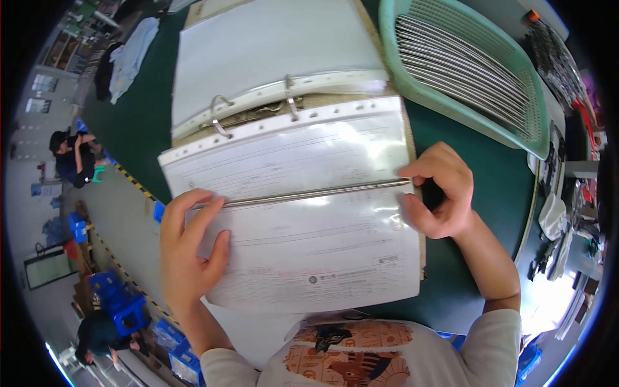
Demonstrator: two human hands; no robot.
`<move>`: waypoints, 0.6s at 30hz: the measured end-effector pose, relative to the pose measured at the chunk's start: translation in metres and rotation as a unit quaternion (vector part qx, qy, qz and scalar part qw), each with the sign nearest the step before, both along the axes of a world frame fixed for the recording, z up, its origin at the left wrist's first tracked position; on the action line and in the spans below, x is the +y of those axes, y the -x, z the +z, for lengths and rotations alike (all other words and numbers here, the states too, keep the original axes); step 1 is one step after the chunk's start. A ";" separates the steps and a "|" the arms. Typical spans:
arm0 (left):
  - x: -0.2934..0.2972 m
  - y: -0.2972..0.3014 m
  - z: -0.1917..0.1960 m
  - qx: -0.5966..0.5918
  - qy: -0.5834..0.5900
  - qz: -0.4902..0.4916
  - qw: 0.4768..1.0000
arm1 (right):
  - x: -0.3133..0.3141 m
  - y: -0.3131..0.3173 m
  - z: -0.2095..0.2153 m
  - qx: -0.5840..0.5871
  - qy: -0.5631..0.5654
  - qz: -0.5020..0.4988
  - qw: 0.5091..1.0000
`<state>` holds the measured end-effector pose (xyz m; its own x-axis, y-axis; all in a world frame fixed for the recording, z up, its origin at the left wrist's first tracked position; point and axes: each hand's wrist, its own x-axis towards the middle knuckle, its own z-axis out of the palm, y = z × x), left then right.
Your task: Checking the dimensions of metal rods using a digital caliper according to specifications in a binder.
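Observation:
A slim metal rod (pixel 316 192) spans a printed sheet in a clear sleeve (pixel 303 258), part of an opened ring binder (pixel 403 138). My left hand (pixel 193 238) has its fingertips on the rod's left end, with the thumb spread lower over the page. At the right end, my right hand (pixel 445 193) curls around with the index fingertip against the rod and the thumb a little below it. The rod lies almost level, its right end slightly higher in the picture. Whether it touches the sleeve along its whole length, I cannot tell.
A green plastic basket (pixel 474 129) with several similar rods (pixel 461 68) stands at the far right on the green table (pixel 458 271). Clothing (pixel 134 58) lies at the far left. Two people are farther off to the left, near blue stools (pixel 119 303).

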<state>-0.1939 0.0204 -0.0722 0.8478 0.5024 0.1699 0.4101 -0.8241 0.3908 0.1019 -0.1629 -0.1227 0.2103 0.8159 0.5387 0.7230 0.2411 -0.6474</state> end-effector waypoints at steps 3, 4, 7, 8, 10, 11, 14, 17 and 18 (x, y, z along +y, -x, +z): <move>-0.009 0.018 -0.010 -0.022 -0.043 0.090 0.995 | 0.001 0.001 0.000 0.003 0.010 0.001 1.000; -0.012 0.020 -0.012 -0.029 -0.030 0.107 0.993 | 0.001 0.000 -0.001 -0.002 0.007 0.005 1.000; -0.015 0.027 -0.028 -0.086 -0.027 0.074 0.993 | -0.006 -0.003 -0.009 -0.039 -0.061 0.036 0.997; -0.016 0.031 -0.029 -0.097 -0.012 0.076 0.992 | -0.007 -0.002 -0.007 -0.041 -0.066 0.045 0.996; -0.021 0.032 -0.033 -0.134 0.014 0.117 0.984 | -0.008 0.001 -0.005 -0.040 -0.047 0.027 0.998; -0.022 0.030 -0.036 -0.168 0.046 0.148 0.973 | -0.008 0.000 -0.006 -0.043 -0.050 0.033 0.997; -0.024 0.033 -0.044 -0.149 0.025 0.170 0.974 | -0.008 -0.003 -0.007 -0.077 -0.034 0.074 0.994; -0.028 0.038 -0.045 -0.139 -0.015 0.166 0.976 | -0.013 0.001 -0.006 -0.098 -0.038 0.094 0.990; -0.029 0.040 -0.046 -0.148 -0.003 0.156 0.977 | -0.017 0.004 -0.006 -0.088 -0.041 0.099 0.990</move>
